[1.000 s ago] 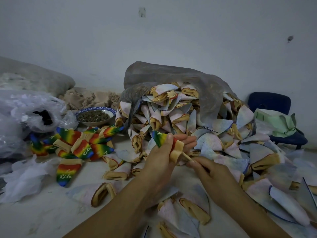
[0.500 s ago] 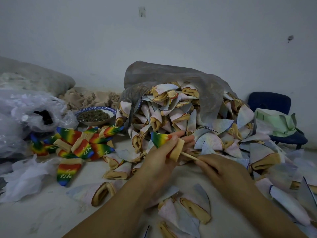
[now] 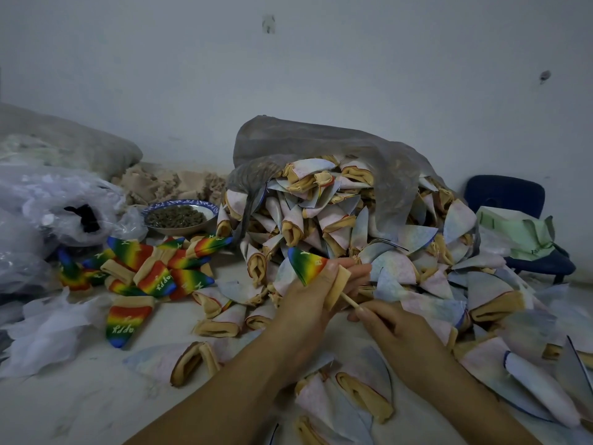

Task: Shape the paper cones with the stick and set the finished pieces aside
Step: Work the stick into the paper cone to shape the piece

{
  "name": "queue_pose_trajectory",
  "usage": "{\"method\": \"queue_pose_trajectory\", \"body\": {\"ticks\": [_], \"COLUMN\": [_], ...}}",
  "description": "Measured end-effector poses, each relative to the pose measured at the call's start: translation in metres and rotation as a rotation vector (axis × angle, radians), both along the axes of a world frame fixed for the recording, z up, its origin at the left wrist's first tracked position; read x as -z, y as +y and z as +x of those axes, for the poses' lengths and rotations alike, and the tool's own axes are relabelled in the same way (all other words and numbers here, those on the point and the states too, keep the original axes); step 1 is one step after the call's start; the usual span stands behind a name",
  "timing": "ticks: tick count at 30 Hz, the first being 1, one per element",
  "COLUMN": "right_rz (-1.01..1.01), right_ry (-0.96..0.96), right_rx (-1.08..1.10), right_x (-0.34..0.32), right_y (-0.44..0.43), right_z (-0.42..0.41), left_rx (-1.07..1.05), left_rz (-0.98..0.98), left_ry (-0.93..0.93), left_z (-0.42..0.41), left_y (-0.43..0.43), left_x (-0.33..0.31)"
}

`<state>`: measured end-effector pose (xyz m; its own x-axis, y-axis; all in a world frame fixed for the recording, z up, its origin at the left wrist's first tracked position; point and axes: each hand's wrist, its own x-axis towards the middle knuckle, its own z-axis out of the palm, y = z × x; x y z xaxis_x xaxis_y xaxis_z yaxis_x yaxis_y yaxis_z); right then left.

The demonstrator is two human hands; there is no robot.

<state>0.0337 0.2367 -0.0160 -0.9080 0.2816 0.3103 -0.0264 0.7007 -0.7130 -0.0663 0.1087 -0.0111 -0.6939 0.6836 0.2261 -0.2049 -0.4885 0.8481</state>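
At far left, on the floor (image 3: 80,406): crumpled clear plastic bags (image 3: 48,213), with loose white tissue sheets (image 3: 48,329) in front of them.
Floor surface: pale, lightly mottled, meeting the wall at the back.
Wall (image 3: 321,75): plain, whitish, with a few small dark marks.
Back left: grey sack (image 3: 80,139) against the wall; beige scrap heap (image 3: 173,184) beside it.
Bowl (image 3: 183,203): blue-patterned rim, holding dark bits, just behind the rainbow group.
Rainbow cones (image 3: 154,271): cluster lying flat on the floor, left of centre, apart from the pale pile.
Pale cone pile (image 3: 321,220): large heap at centre, partly covered by a grey plastic bag (image 3: 321,146), spilling forward and right.
Left hand (image 3: 308,303): fingers curled round one rainbow cone (image 3: 306,264), held above the floor in front of the pile, tip pointing up and left, beige mouth facing right.
Stick (image 3: 349,300): thin, one end entering the beige mouth.
Right hand (image 3: 394,332): fingers pinched on the stick's outer end.
Far right: blue chair (image 3: 507,194) against the wall, carrying folded green paper (image 3: 519,232).
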Motion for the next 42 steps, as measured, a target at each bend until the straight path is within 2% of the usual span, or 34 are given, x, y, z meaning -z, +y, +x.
{"method": "queue_pose_trajectory", "body": {"ticks": [4, 11, 19, 26, 30, 34, 37, 39, 42], "right_rz": [0.082, 0.308, 0.303, 0.362, 0.282, -0.112, -0.415, -0.373, -0.06], "right_ry": [0.058, 0.101, 0.129, 0.145, 0.124, 0.012, -0.178, -0.196, -0.109], "right_rx": [0.114, 0.187, 0.202, 0.183, 0.174, 0.04, -0.064, -0.06, 0.005], "right_x": [-0.002, 0.0, -0.002, -0.008, -0.012, -0.013, -0.015, -0.015, -0.014], "right_y": [0.006, 0.014, 0.01, 0.015, 0.011, 0.0, 0.002, 0.007, 0.012], "right_z": [0.003, 0.003, 0.005, 0.007, 0.008, 0.005, 0.008, 0.01, 0.01], "left_rx": [-0.049, -0.086, -0.167, -0.135, -0.183, -0.194, -0.166, -0.14, -0.094], "left_rz": [0.036, -0.011, 0.046, -0.01, -0.086, -0.063, -0.077, -0.11, -0.084], "left_ry": [-0.162, -0.225, -0.206, -0.137, -0.028, -0.012, -0.01, -0.009, -0.078], "left_z": [-0.008, -0.015, -0.017, -0.012, -0.009, -0.01, -0.01, -0.01, -0.01], "left_y": [-0.001, -0.005, -0.004, -0.004, -0.005, -0.007, -0.007, -0.006, -0.004], "left_x": [-0.004, -0.013, -0.01, -0.005, -0.003, -0.005, -0.005, -0.004, -0.005]}}
